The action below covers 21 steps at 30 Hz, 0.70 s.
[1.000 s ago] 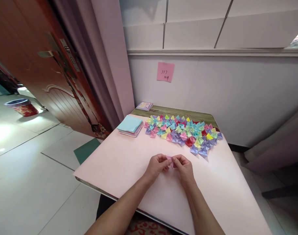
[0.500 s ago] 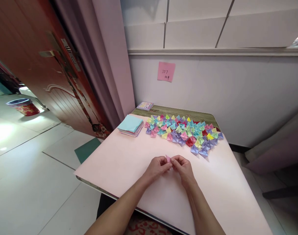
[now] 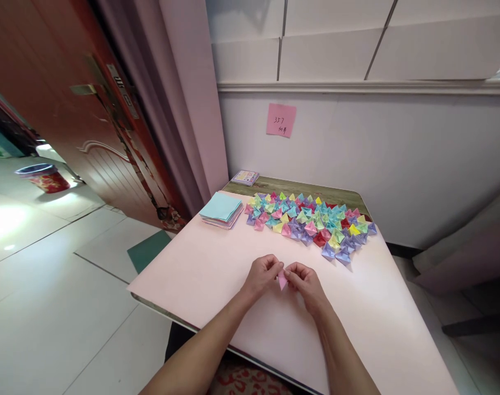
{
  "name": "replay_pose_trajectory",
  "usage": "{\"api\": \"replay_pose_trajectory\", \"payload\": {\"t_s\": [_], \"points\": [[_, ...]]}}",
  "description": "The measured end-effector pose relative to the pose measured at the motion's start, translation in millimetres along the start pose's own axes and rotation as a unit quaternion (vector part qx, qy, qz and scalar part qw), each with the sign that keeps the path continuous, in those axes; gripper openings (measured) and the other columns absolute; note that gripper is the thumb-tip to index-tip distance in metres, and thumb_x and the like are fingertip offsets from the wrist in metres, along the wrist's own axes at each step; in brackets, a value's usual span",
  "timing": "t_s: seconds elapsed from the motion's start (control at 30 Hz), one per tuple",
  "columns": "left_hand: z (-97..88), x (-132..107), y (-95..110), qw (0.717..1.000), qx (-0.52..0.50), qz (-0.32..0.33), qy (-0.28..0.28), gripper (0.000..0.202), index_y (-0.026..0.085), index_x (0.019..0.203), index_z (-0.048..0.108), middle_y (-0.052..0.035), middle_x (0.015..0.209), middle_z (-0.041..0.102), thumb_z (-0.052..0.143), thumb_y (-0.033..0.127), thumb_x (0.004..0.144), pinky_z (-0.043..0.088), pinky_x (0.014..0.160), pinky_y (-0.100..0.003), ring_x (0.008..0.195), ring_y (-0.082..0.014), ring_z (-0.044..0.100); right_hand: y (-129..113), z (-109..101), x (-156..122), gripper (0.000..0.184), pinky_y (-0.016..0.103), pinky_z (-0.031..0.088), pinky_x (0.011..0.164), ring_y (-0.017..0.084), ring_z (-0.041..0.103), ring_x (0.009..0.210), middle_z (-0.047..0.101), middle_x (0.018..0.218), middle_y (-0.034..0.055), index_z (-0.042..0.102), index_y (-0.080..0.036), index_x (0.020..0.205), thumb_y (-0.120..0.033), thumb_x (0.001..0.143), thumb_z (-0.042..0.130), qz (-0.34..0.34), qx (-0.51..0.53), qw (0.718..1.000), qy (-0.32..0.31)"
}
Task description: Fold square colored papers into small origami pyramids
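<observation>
Between my hands is a small folded piece of pink origami paper (image 3: 282, 281), its pointed end directed down toward me. My left hand (image 3: 265, 272) pinches its left side between thumb and fingers. Closed on the right side of the same paper is my right hand (image 3: 304, 281). Both hands are just above the pink-covered table (image 3: 217, 263). Beyond them lies a cluster of folded paper pieces (image 3: 310, 226) in purple, pink, green, yellow, blue and red. The finer folds of the held paper are partly hidden by my fingers.
A stack of square paper sheets (image 3: 221, 208), light blue on top, lies at the table's left. Behind it is a small printed pack (image 3: 245, 177). A pink note (image 3: 281, 120) is stuck to the wall. A door (image 3: 69, 109) and a bin (image 3: 44, 178) are at left.
The pink paper has turned: its point stuck up between my fingers before and is now directed downward. My fingertips have shifted their grip on it. The view has moved slightly.
</observation>
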State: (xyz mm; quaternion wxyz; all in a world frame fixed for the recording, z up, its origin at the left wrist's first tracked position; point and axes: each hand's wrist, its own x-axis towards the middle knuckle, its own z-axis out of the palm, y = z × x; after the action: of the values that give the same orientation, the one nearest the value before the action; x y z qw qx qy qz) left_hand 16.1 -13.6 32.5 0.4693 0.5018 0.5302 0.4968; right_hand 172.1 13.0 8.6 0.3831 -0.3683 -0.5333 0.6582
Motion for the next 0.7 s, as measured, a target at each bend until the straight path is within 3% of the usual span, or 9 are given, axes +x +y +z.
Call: {"api": "replay_pose_trajectory", "payload": {"t_s": [0.17,0.33,0.43,0.7], "points": [[0.7,1.5,-1.4,1.000,0.010,-0.008,0.009,0.029,0.017,0.059,0.054,0.0029,0.056,0.052,0.063,0.038,0.076,0.036,0.055,-0.023,0.055,-0.0108,0.046,-1.4,1.7,-0.4,0.027,0.022,0.032,0.048,0.010,0.044,0.051,0.056,0.058,-0.0024,0.063,-0.018,0.071,-0.043,0.074,0.072,-0.005,0.002,1.000,-0.009],[-1.1,3.6,-4.1,0.994,-0.084,-0.053,0.053,0.031,0.017,0.072,0.058,0.0007,0.066,0.058,0.063,0.047,0.077,0.040,0.055,-0.023,0.055,-0.0106,0.050,9.1,-2.4,5.0,0.028,0.022,0.036,0.049,0.011,0.048,0.054,0.057,0.060,-0.0018,0.065,-0.018,0.076,-0.045,0.074,0.073,-0.018,0.008,0.996,0.088],[-1.2,3.8,-2.3,0.990,-0.124,-0.063,0.038,0.028,0.016,0.071,0.059,0.0009,0.063,0.057,0.069,0.042,0.072,0.039,0.054,-0.022,0.054,-0.0102,0.050,13.5,-4.1,7.5,0.030,0.022,0.041,0.053,0.013,0.053,0.060,0.061,0.065,0.0000,0.067,-0.018,0.077,-0.047,0.072,0.074,-0.020,0.005,0.992,0.126],[5.1,2.5,-0.2,0.991,-0.111,-0.062,0.035,0.022,0.014,0.071,0.062,0.0019,0.058,0.056,0.070,0.034,0.071,0.038,0.054,-0.022,0.054,-0.0097,0.049,13.1,-3.3,8.3,0.032,0.023,0.044,0.055,0.013,0.054,0.060,0.063,0.068,0.0013,0.069,-0.017,0.080,-0.047,0.071,0.075,-0.036,0.013,0.990,0.134]]}}
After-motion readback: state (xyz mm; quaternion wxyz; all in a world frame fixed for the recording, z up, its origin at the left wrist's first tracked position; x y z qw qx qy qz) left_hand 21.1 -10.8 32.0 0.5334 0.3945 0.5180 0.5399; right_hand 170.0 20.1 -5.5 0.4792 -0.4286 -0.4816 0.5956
